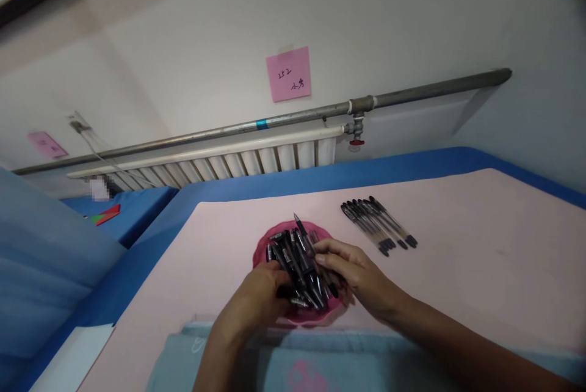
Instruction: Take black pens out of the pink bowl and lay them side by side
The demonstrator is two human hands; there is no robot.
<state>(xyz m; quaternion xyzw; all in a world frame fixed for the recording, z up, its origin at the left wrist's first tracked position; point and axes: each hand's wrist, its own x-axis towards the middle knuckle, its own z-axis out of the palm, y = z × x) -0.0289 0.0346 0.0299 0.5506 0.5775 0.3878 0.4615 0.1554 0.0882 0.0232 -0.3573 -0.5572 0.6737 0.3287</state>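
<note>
A pink bowl (260, 244) with a wavy rim stands on the pink table sheet, filled with black pen parts (293, 261), perhaps caps among them. My right hand (354, 267) is at the bowl's right side, thumb and fingers closed on a pen (300, 227) whose pointed tip faces up and away. Over the left side of the bowl, my left hand (260, 291) has its fingers curled in among the black pieces; what they grip is hidden. Right of the bowl, several capped pens (373, 221) with clear barrels lie side by side in a slanted row.
The pink sheet (458, 245) covers a blue table (274, 183). A folded light-blue cloth (357, 355) lies at the near edge, white paper (73, 355) at lower left. Blue fabric (36, 257) hangs on the left. Behind are a radiator (247, 160) and a pipe (311, 114).
</note>
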